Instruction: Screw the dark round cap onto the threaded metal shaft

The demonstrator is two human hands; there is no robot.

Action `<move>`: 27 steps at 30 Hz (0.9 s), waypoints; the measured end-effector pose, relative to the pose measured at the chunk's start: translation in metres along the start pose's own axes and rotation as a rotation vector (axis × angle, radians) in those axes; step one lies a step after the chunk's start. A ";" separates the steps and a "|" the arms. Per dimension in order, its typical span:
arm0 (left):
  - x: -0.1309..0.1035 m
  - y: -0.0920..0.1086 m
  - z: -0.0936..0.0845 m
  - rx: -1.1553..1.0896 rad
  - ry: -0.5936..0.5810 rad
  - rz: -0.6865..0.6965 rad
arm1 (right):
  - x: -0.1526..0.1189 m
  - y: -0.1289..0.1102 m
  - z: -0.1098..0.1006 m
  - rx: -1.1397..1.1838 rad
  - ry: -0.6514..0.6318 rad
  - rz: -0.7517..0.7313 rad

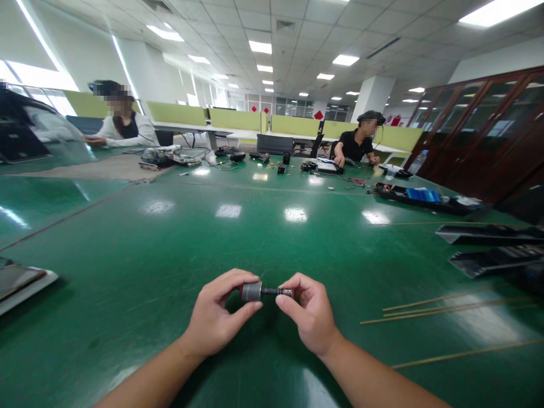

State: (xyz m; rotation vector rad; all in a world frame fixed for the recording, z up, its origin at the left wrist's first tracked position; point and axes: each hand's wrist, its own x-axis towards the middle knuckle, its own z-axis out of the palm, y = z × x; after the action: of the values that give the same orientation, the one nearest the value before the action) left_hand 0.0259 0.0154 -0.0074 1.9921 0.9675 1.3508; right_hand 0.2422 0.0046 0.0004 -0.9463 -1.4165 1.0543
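Note:
Just above the green table, a short grey cylinder (252, 291) with a dark red left end lies level between my hands. From its right side a thin dark shaft (269, 292) runs to a small ribbed metal end (286, 292). My left hand (221, 311) holds the cylinder between thumb and curled fingers, which hide part of its red end. My right hand (310, 309) pinches the metal end with thumb and forefinger. Whether the shaft and cylinder are one tool or separate parts, I cannot tell.
Thin brass-coloured rods (425, 307) and dark metal channels (488, 233) lie at right. A black tray (408, 197) with blue items is beyond them. A white-edged flat thing (42, 277) sits at left. Two people (359, 144) work across the green table (191, 232) among several electronic parts.

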 end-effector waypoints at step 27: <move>0.001 -0.001 0.000 -0.013 0.032 -0.011 | 0.000 0.002 0.000 0.069 0.019 0.001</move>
State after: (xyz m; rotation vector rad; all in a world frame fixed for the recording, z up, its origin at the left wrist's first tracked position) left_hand 0.0259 0.0164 -0.0076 1.9587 0.9804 1.3829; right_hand 0.2424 0.0047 -0.0012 -0.9047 -1.3562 1.0853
